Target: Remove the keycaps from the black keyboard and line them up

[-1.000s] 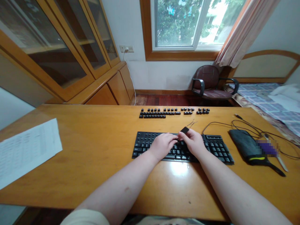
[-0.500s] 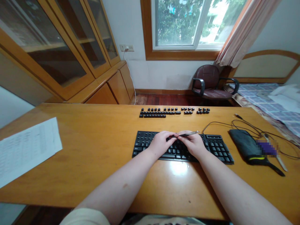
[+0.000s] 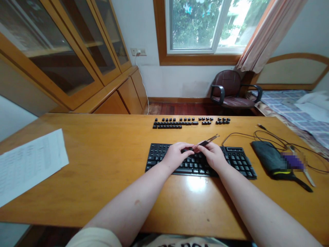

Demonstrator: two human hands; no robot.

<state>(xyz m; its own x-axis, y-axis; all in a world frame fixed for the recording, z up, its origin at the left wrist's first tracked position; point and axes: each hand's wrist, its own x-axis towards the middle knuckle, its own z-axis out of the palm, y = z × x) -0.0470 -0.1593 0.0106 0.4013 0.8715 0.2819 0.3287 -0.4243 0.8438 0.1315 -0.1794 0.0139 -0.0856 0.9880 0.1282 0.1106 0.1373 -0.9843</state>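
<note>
A black keyboard lies on the desk under both hands, and its upper middle part is hidden by them. My right hand is closed on a keycap puller, a slim dark tool whose thin metal prongs point up and to the right. Beside it, over the keyboard's left middle, my left hand has its fingers pinched together, with the tips close to my right fingertips. What sits between those left fingers is too small and hidden to make out.
Loose black keycaps stand in rows behind the keyboard. To the right lie a coiled cable, a dark brush-like cloth tool and a purple item. Printed sheets lie at the left of the desk.
The puller has tilted, its prongs now aiming higher and farther from the keyboard. My right hand has shifted slightly; my left hand stays nearly in place.
</note>
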